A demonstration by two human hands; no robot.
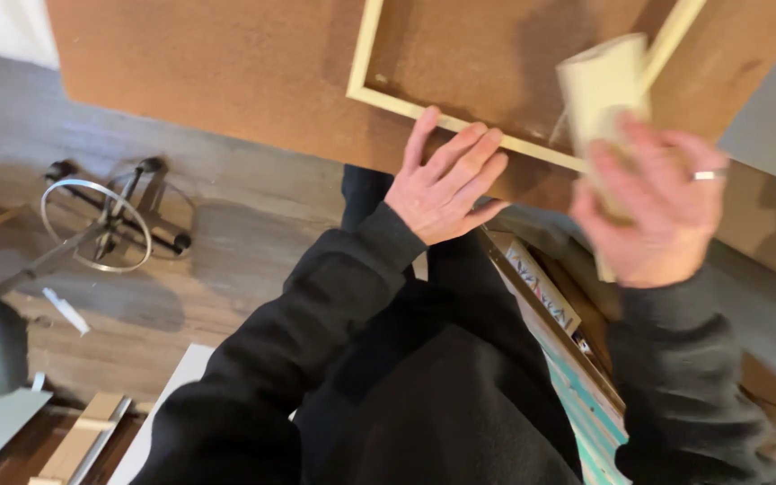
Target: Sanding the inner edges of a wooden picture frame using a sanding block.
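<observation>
A pale wooden frame [379, 94] lies on a brown board [226, 72] that fills the top of the view. My left hand [446, 180] rests flat on the board's near edge, fingers spread over the frame's lower strip. My right hand [653, 207], blurred, with a ring on one finger, grips a pale block [599, 85] that looks like a sanding block, held over the frame's right part. Both arms wear black sleeves.
A stool base with a metal ring [101, 220] stands on the grey wood floor at left. Wooden strips and a pale panel [92, 436] lie at bottom left. A framed picture and boards [550, 301] lean under the board at right.
</observation>
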